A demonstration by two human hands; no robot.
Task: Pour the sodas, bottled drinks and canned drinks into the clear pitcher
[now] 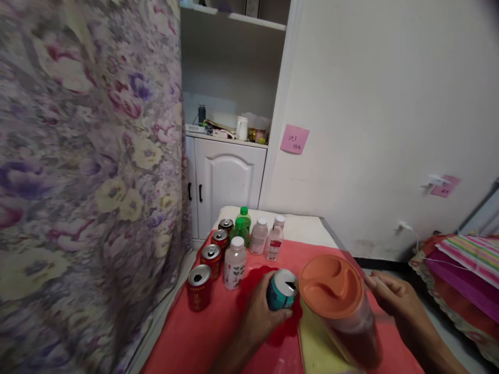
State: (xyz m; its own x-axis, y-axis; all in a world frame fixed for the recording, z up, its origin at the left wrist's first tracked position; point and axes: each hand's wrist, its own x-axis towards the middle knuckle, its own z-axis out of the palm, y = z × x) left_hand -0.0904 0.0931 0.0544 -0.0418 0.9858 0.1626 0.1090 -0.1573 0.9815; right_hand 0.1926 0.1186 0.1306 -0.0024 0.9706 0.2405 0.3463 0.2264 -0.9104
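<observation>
While the left hand (255,319) wraps a teal metal drinks can w/ a silver top (281,295), its fingers round the far side & thumb across the near side, the right hand (397,298) is beside a tall clear plastic container (360,335) w/ a round orange lid (331,285); can sits approx. upright, long axis near vert., opening uppermost, just left of the lid's edge; whether can & lid touch, can't tell. L hand is on the can; R hand is nearer the container, on its right side, fingers drawn narrow near the lid's rim; whether they hold a handle or any part of it, can't tell.

Red scalloped mat (283,335) shows round & below the can; can's base is hidden by the L hand, so contact w/ mat is unclear; container's lower end blurs near the frame's bottom, contents dark & indistinct; a yellow flat strip (315,335) is partly covered by the container; left of the mat, a white-capped clear bottle w/ leaf print (234,267) & a row of red drinks cans (199,293) stand upright; print on the teal can is too small to read.
</observation>
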